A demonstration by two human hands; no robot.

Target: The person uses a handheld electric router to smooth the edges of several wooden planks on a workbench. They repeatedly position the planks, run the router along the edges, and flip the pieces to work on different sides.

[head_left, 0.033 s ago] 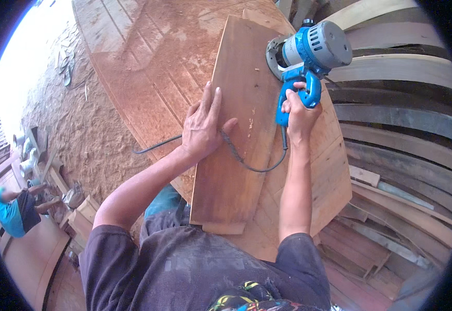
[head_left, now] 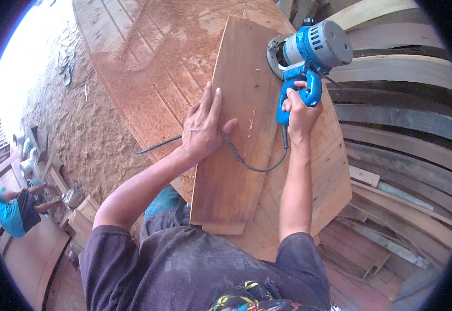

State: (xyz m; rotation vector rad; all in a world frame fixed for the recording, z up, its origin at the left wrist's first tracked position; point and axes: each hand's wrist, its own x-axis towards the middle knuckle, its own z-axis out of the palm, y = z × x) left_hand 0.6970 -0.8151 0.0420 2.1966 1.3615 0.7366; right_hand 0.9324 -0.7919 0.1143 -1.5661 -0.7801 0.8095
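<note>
Fingers of your right hand [head_left: 301, 115] clamp the blue-handled router [head_left: 311, 49], ahead at the right edge of a plank [head_left: 231, 171] running lengthwise away from you. Your left hand [head_left: 200, 129], fingers parted, rests on its left edge.

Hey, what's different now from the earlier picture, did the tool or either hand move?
Nothing has visibly moved, been taken hold of or let go. The right hand still grips the blue handle of the router, the left hand stays spread at the left edge of the board, and the cord keeps its loop across it.
</note>
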